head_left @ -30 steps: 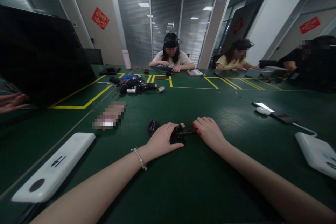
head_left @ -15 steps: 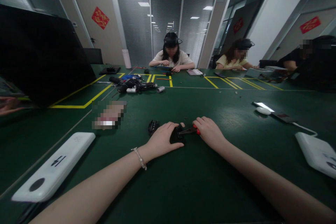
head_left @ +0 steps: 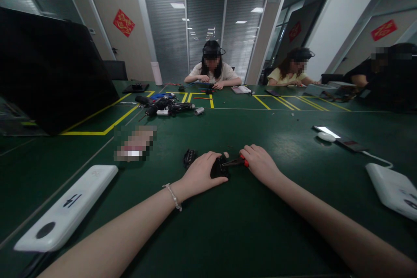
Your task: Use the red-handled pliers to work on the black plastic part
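Observation:
My left hand (head_left: 203, 170) grips a small black part (head_left: 219, 168) against the green table (head_left: 234, 230), with thumb and fingers on either side of it. My right hand (head_left: 261, 160) is closed around the red handles of a pair of pliers (head_left: 233, 162). The narrow dark jaws point left and reach the black part; whether they pinch a piece of it I cannot tell. Just left of my left hand lies another black piece (head_left: 190, 157) with a ridged shape. A small pale scrap (head_left: 226, 155) sits just behind the plier jaws.
White power banks (head_left: 70, 208) (head_left: 391, 189) lie at both sides. A phone (head_left: 136, 142) is at left, and a white mouse (head_left: 326, 137) at right. Farther back is a pile of black tools (head_left: 164, 105). A large black screen (head_left: 48, 69) stands left. Several people sit across the table.
Both my hands and the pliers stay in nearly the same place. A person's hand at the far left edge has gone out of view.

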Tool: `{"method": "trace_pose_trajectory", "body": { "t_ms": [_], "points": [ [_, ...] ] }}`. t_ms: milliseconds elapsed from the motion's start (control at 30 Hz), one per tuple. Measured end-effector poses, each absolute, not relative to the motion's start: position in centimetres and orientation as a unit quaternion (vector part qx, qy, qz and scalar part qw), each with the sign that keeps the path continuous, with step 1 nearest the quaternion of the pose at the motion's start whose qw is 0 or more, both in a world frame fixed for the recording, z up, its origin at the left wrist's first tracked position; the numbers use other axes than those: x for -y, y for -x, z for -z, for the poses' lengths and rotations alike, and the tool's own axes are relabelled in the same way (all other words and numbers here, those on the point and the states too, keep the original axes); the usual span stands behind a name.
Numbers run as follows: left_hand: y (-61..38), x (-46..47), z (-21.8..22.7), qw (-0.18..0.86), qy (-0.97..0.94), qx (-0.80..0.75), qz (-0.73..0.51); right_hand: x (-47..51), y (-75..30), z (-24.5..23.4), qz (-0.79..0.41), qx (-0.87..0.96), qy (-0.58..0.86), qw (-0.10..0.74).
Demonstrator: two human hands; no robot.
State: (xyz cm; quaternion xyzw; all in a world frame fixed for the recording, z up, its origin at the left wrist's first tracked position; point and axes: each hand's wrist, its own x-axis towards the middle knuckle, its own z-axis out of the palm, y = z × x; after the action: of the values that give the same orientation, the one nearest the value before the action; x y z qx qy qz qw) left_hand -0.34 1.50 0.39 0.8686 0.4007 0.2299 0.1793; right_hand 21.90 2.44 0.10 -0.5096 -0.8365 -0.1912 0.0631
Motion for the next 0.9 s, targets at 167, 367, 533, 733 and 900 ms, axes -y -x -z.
{"method": "trace_pose_trajectory", "body": {
  "t_ms": [167, 367, 533, 733, 900],
  "points": [
    [0.44, -1.56, -0.37, 0.18, -0.869, -0.396, -0.233, -2.5, -22.08, -0.12, 0.194, 0.846, 0.494, 0.058],
    [0.35, -1.74, -0.08, 0.176, -0.869, -0.397, -0.238, -2.5, -22.06, -0.17, 0.194, 0.843, 0.496, 0.072],
    [0.34, -1.76, -0.09, 0.175, -0.87, -0.393, -0.241, -2.79, -22.29, -0.05, 0.188, 0.847, 0.49, 0.087],
    [0.41, -1.83, -0.08, 0.174, -0.872, -0.391, -0.238, -2.76, -22.27, -0.14, 0.184, 0.852, 0.48, 0.1],
    [0.43, -1.74, -0.1, 0.173, -0.872, -0.392, -0.238, -2.7, -22.27, -0.1, 0.169, 0.85, 0.488, 0.104]
  ]
}}
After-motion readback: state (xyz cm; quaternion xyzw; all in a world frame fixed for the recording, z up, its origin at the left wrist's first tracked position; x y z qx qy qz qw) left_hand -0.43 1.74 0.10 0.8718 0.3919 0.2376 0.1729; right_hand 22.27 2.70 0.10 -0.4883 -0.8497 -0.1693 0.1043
